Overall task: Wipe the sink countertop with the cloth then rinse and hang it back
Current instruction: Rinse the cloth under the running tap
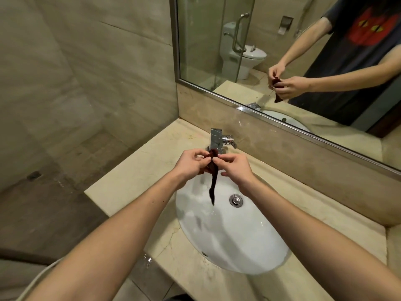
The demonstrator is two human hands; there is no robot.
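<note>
The left grip [189, 164] and the right grip [237, 168] both pinch the bunched top of a dark red cloth [212, 187], fingers curled round it, above the far rim of the white oval ceramic sink [227, 242]. The cloth's twisted tail hangs over the sink, just left of its chrome drain plug [236, 200]. A square chrome tap [216, 139] stands behind the sink on the beige marble bench [130, 177].

head cam | faces forward-down | close above sink [238, 242] | single view
</note>
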